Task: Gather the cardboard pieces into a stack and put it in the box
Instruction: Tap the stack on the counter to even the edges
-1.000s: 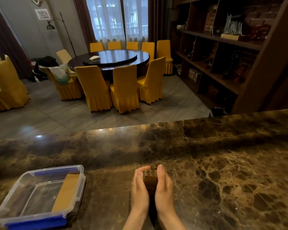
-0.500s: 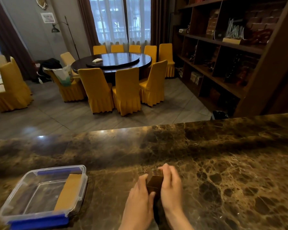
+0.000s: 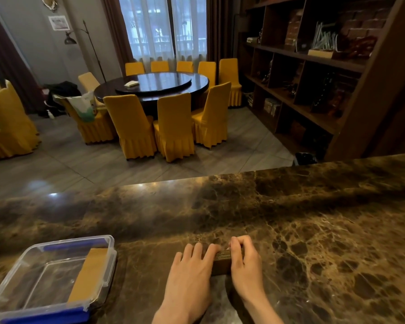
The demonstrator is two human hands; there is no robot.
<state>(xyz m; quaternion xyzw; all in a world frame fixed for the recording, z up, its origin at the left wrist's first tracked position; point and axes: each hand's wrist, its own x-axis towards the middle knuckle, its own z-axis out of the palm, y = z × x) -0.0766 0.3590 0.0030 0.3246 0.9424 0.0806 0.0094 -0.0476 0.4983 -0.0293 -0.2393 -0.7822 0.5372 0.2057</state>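
Head view: the cardboard stack (image 3: pixel 222 261) is pressed between both hands on the marble countertop (image 3: pixel 313 242), close to the near edge and about midway along it. A second ago the two palms were held upright and parallel, squeezing the pieces from either side; now the left hand (image 3: pixel 192 272) is laid flatter, its fingers (image 3: pixel 212 250) spread over the top and left side of the stack, while the right hand (image 3: pixel 243 260) is curled around the right end, fingertips hooked over the far edge. Neither hand is fully closed; both are wrapped partway round the pieces, and the stack is held on its edge with the corrugated ends showing between them. Contact with the countertop cannot be told for certain, since the underside is hidden.

The change is read as squaring-up giving way to a proper carrying grip, so the gathering step looks all but finished. The clear plastic box (image 3: pixel 108 244) with blue clips is parked at the near left corner of the countertop, well apart from the hands, lid off, with one tan cardboard piece (image 3: pixel 89 274) already lying along its right side. What remains, by this judgement, is a lift and a carry leftward, with a firm squeeze needed so no piece slips out on the way.
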